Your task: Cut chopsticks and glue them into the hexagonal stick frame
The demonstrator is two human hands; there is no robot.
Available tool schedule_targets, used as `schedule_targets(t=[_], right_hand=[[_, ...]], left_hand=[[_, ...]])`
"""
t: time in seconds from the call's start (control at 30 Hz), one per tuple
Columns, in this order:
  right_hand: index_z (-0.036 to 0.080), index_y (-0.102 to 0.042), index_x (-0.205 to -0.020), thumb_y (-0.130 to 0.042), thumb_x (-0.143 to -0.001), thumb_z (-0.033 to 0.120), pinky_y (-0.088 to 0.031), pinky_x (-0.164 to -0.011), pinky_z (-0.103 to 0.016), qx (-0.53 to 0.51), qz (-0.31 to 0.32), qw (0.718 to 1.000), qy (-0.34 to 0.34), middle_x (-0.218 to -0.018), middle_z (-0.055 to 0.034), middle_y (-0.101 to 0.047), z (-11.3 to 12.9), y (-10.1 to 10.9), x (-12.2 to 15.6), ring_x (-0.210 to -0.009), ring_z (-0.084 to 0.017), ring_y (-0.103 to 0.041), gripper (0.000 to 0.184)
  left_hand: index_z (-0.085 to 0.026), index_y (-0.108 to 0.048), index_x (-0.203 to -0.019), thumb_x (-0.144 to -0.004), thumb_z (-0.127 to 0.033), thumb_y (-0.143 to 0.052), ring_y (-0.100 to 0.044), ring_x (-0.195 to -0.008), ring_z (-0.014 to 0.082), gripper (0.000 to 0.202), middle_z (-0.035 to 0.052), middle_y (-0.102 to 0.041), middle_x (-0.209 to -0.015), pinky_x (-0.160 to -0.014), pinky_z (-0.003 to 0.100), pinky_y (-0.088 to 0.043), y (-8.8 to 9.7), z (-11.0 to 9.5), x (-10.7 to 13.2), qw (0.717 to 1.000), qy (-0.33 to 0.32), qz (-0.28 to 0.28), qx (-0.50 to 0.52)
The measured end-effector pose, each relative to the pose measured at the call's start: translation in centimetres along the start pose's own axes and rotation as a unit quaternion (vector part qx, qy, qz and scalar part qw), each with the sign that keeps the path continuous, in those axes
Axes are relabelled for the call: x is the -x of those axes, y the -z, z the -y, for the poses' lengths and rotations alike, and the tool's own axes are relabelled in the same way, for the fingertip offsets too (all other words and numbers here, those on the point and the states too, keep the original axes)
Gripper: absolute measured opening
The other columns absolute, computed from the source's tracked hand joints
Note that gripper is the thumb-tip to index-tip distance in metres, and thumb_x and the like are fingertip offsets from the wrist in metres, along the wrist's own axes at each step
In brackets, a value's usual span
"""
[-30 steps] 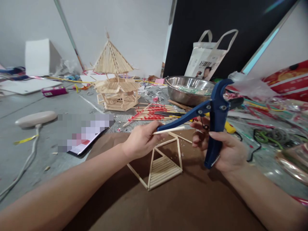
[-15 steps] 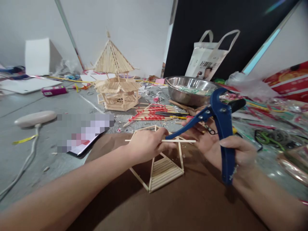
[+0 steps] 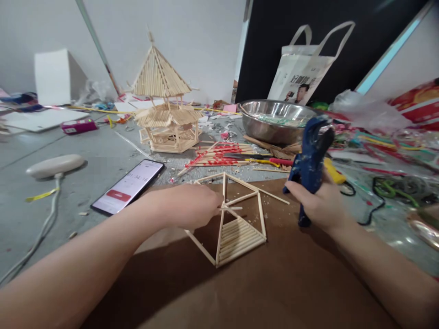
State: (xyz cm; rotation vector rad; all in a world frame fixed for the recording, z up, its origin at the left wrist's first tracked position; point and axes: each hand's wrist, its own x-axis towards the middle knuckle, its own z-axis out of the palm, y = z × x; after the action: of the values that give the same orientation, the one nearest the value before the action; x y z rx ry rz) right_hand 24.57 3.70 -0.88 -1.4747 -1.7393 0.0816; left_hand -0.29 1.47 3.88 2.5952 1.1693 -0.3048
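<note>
My left hand [image 3: 192, 206] is pinched shut on a short thin wooden stick [image 3: 232, 208] and holds it against a flat frame of wooden sticks [image 3: 236, 233] lying on a brown sheet [image 3: 219, 292]. My right hand [image 3: 317, 203] grips the blue cutter [image 3: 310, 160] upright, handles squeezed together, just right of the frame. The cutter is blurred by motion.
A finished stick pagoda [image 3: 164, 109] stands behind. A phone [image 3: 128, 186] lies left of the sheet, with a white cabled device [image 3: 55, 165] further left. Red-tipped sticks [image 3: 219, 157], a steel bowl [image 3: 274, 119], a white bag [image 3: 303, 68] and cluttered cords [image 3: 387, 189] fill the back and right.
My left hand has come down from mid-air to the stick frame with a shorter stick. The cutter's handles have closed and my right hand has turned it upright.
</note>
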Motion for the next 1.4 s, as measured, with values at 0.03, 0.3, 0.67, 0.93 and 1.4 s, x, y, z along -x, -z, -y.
schedule_targets(t=[0.03, 0.3, 0.67, 0.93, 1.4], right_hand=[[0.019, -0.05, -0.085, -0.052, -0.064, 0.033, -0.04, -0.072, -0.041, 0.045, 0.006, 0.998, 0.036, -0.082, -0.0063, -0.052, 0.0, -0.1, 0.1, -0.077, -0.023, -0.05, 0.025], [0.012, -0.04, -0.112, -0.05, -0.067, 0.038, -0.035, -0.087, -0.039, 0.207, 0.053, 0.96, 0.183, -0.103, -0.0139, -0.049, -0.8, -1.4, 0.7, -0.102, -0.027, -0.041, 0.053], [0.012, -0.04, -0.113, -0.048, -0.068, 0.04, -0.034, -0.086, -0.041, 0.221, 0.057, 0.957, 0.179, -0.104, -0.0141, -0.047, -1.2, -1.7, 0.8, -0.102, -0.027, -0.041, 0.053], [0.013, -0.039, -0.113, -0.048, -0.068, 0.047, -0.035, -0.083, -0.041, 0.25, 0.066, 0.949, 0.18, -0.105, -0.0143, -0.046, -1.2, -1.7, 0.8, -0.1, -0.028, -0.042, 0.058], [0.017, -0.04, -0.114, -0.044, -0.064, 0.062, -0.034, -0.082, -0.042, 0.241, 0.155, 0.938, 0.194, -0.107, -0.0132, -0.046, -1.2, -1.7, 0.8, -0.099, -0.028, -0.043, 0.068]], left_hand=[[-0.015, -0.056, -0.075, -0.069, -0.015, -0.043, -0.051, -0.059, 0.0138, 0.015, 0.0057, -0.061, -0.073, -0.052, 0.023, -0.035, -0.1, 0.0, -0.1, 1.0, -0.007, 0.016, -0.005], [-0.02, -0.056, -0.081, -0.078, -0.027, -0.032, -0.05, -0.06, 0.0118, 0.025, 0.0027, -0.06, -0.079, -0.05, 0.021, -0.033, -1.1, 1.3, -1.4, 0.997, -0.021, 0.051, 0.062], [-0.02, -0.057, -0.079, -0.077, -0.027, -0.032, -0.054, -0.067, 0.015, 0.025, 0.003, -0.062, -0.079, -0.057, 0.025, -0.037, -2.2, 0.7, -2.8, 0.997, 0.024, -0.073, 0.007], [-0.018, -0.057, -0.081, -0.077, -0.029, -0.038, -0.056, -0.069, 0.0122, 0.022, 0.002, -0.062, -0.08, -0.061, 0.022, -0.04, -2.5, 2.8, -3.8, 0.99, 0.017, -0.095, 0.101], [-0.014, -0.047, -0.083, -0.078, -0.034, -0.035, -0.059, -0.054, 0.0104, 0.024, 0.005, -0.062, -0.079, -0.051, 0.022, -0.045, -2.7, 4.2, -3.5, 0.917, 0.057, 0.072, 0.388]])
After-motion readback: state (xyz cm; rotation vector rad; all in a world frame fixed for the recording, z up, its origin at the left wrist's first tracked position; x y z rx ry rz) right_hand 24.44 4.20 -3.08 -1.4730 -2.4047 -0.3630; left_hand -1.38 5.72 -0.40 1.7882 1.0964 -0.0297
